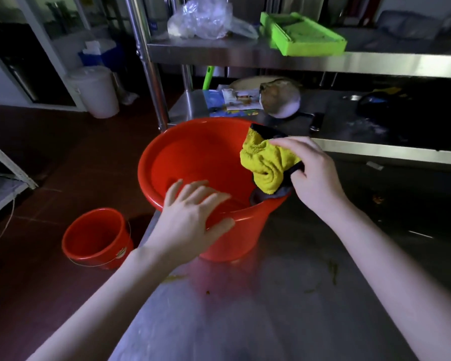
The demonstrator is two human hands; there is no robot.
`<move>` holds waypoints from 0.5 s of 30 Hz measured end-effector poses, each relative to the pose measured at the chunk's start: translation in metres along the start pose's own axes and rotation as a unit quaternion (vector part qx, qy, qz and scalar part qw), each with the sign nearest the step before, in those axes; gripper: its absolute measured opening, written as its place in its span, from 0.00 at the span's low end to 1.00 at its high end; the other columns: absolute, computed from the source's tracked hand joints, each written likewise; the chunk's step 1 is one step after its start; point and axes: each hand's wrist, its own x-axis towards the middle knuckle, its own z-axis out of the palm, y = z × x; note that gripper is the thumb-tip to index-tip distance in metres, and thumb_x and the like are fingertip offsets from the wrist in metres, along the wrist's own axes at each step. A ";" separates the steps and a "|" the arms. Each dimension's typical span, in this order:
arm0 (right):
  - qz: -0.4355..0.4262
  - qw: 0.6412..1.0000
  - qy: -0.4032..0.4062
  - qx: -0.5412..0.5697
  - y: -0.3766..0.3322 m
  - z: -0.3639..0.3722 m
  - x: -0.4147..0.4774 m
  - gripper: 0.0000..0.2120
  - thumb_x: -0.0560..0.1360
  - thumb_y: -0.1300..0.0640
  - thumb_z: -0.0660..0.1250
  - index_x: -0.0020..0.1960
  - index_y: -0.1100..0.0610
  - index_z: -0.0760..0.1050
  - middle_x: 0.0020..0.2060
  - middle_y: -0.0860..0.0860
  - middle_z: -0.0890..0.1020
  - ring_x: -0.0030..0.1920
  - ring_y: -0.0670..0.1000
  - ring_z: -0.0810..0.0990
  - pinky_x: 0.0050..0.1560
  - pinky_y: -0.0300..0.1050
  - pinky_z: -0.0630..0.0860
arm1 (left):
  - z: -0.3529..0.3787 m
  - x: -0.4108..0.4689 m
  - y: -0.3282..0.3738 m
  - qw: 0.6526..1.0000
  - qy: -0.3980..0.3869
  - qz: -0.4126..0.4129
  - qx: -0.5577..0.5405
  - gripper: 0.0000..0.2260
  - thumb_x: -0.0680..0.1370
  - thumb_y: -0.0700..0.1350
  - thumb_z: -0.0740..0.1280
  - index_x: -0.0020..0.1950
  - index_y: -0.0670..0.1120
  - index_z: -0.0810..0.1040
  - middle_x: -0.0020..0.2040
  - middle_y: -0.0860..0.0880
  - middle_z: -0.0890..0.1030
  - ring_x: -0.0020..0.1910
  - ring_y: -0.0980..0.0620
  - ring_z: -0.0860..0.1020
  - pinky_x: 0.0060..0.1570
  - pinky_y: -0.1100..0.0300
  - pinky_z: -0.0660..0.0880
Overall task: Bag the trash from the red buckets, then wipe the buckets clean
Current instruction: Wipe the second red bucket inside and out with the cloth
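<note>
**A:** While the big red bucket (pixel 193 162) sits upright on the steel surface (pixel 284 308), left hand (pixel 193 217) is on its near rim: fingers spread flat over the edge, thumb down the outer wall. Loose grip, more a brace than a clench.

**B:** Right hand?

**A:** Right hand (pixel 310 173) is clenched on a yellow cloth (pixel 266 165) with dark trim. Cloth is bunched up and pressed against the right side of the rim, its lower end hanging inside the bucket against the wall.

**B:** Anything in the bucket?

**A:** What shows of the interior looks bare. The near part of the floor is hidden by the left hand.

**B:** Second bucket?

**A:** Small red bucket (pixel 97 238) stands upright on the dark red floor (pixel 50 152), left of the surface, below the big one and well apart from both hands. Wire handle hangs down its side. Inside is too dark to tell.

**B:** Surface condition?

**A:** Some small greenish scraps (pixel 332 269) on the steel, near right of the big bucket.

**B:** Surroundings?

**A:** Steel rack behind the bucket: green tray (pixel 305 35) and a crumpled clear plastic bag (pixel 203 19) on the upper shelf, a rounded metal bowl (pixel 281 100) and some papers (pixel 235 100) on the lower one. White lidded pail (pixel 94 92) on the floor, far left.
</note>
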 end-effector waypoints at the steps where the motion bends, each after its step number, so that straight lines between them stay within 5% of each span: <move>1: 0.006 1.000 0.005 0.002 -0.001 -0.004 -0.002 0.37 0.61 0.77 0.55 0.63 0.54 0.77 0.60 0.51 0.76 0.62 0.48 0.73 0.63 0.32 0.66 | 0.003 0.004 0.008 0.999 -0.036 0.027 0.019 0.26 0.76 0.65 0.59 0.69 0.54 0.74 0.60 0.52 0.79 0.66 0.48 0.72 0.70 0.45 0.60; 4: 0.017 0.999 0.029 0.016 -0.001 -0.018 -0.008 0.37 0.61 0.77 0.55 0.64 0.54 0.77 0.60 0.50 0.76 0.62 0.46 0.72 0.62 0.30 0.66 | 0.015 0.014 0.015 0.995 -0.080 0.036 0.055 0.24 0.78 0.63 0.60 0.71 0.55 0.70 0.57 0.54 0.80 0.57 0.48 0.79 0.55 0.55 0.72; 8: 0.062 0.992 0.104 0.037 0.004 -0.044 -0.010 0.36 0.61 0.75 0.55 0.64 0.52 0.76 0.59 0.48 0.76 0.61 0.43 0.73 0.62 0.29 0.65 | 0.014 0.016 0.000 0.996 0.013 0.079 0.032 0.20 0.77 0.60 0.64 0.63 0.51 0.78 0.49 0.53 0.84 0.44 0.48 0.84 0.30 0.56 0.77; 12: 0.109 0.975 0.184 0.054 0.007 -0.055 0.002 0.33 0.64 0.72 0.54 0.64 0.52 0.76 0.60 0.50 0.78 0.62 0.45 0.74 0.62 0.27 0.65 | -0.001 0.023 -0.022 0.994 0.101 0.031 -0.012 0.20 0.76 0.64 0.60 0.61 0.53 0.77 0.48 0.54 0.85 0.40 0.48 0.84 0.30 0.57 0.77; 15: 0.103 0.977 0.173 0.075 -0.003 -0.042 0.013 0.32 0.64 0.70 0.54 0.65 0.53 0.75 0.60 0.52 0.77 0.61 0.45 0.73 0.60 0.25 0.64 | -0.013 0.025 -0.043 0.980 0.159 -0.096 -0.073 0.19 0.75 0.65 0.60 0.60 0.57 0.74 0.38 0.56 0.82 0.33 0.53 0.81 0.32 0.61 0.74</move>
